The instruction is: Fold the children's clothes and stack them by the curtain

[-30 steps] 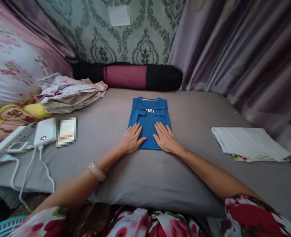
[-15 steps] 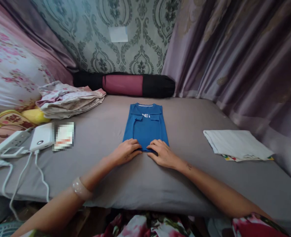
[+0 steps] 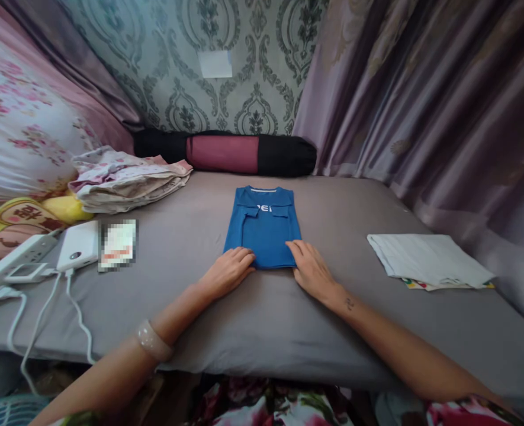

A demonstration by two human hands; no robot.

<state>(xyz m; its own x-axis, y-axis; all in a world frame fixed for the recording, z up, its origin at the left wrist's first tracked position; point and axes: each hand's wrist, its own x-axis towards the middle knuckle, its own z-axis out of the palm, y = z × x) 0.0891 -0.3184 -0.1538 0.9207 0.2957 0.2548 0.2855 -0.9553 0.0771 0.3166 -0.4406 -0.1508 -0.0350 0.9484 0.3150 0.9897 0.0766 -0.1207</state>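
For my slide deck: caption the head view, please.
Both hands, left and right, grip the near corners of a folded blue shirt on a grey bed.

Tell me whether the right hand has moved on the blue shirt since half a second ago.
Yes. The right hand slid rightward along the blue shirt hem, from near its middle to its right corner.

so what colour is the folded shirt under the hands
Blue, with white lettering near the collar; the head view shows the shirt best.
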